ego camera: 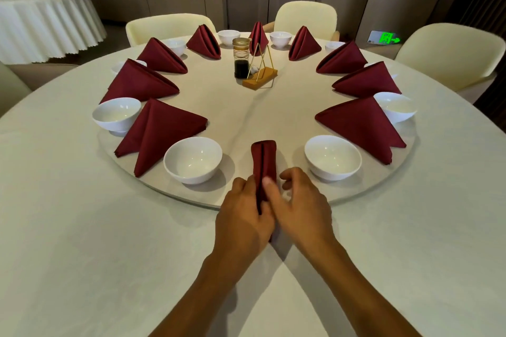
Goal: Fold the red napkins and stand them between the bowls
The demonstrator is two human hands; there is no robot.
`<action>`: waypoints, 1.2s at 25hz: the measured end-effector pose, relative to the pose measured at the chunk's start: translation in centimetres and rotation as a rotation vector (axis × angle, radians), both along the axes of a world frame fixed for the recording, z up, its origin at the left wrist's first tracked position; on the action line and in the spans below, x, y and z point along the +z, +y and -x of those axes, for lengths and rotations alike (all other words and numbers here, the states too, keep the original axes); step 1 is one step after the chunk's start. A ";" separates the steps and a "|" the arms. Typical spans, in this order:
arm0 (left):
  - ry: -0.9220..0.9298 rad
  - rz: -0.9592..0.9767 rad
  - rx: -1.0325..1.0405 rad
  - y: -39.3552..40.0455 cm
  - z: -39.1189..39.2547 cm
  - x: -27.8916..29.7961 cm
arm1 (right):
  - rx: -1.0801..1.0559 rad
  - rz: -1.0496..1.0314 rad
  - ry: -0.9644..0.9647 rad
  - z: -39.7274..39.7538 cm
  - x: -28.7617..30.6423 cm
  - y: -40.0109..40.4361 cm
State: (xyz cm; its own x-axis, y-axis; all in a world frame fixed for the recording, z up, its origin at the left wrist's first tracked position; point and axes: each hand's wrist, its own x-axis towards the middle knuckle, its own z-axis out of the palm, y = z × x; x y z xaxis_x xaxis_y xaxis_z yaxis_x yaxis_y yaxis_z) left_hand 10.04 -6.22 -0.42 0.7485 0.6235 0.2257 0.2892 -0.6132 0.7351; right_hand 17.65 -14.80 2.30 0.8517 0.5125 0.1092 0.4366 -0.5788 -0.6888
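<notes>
Both my left hand (pixel 243 216) and right hand (pixel 298 208) pinch the last napkin (pixel 264 155) between the near bowls (pixel 193 158); the others stand folded already.

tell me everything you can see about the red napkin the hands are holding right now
The held napkin is dark red cloth, folded into a narrow, long bundle with a dark crease running down its middle and a rounded far end. It lies pointing away from the person, across the near edge of the round turntable, in the gap between the two nearest white bowls. The left hand and right hand pinch its near end from both sides, hiding that end. It is not yet opened into a standing shape.
</notes>
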 end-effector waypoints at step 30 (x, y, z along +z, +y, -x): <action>0.217 -0.167 0.136 3.6 0.2 -1.8 | -0.031 0.357 -0.246 -2.9 -2.6 -1.6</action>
State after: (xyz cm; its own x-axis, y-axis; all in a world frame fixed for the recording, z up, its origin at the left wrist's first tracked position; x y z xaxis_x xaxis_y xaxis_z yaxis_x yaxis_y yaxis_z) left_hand 9.88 -2.64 -2.20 0.7025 0.6893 0.1771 0.5166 -0.6650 0.5394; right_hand 20.58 -16.37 -0.30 0.8381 0.5295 0.1316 0.5414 -0.7774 -0.3202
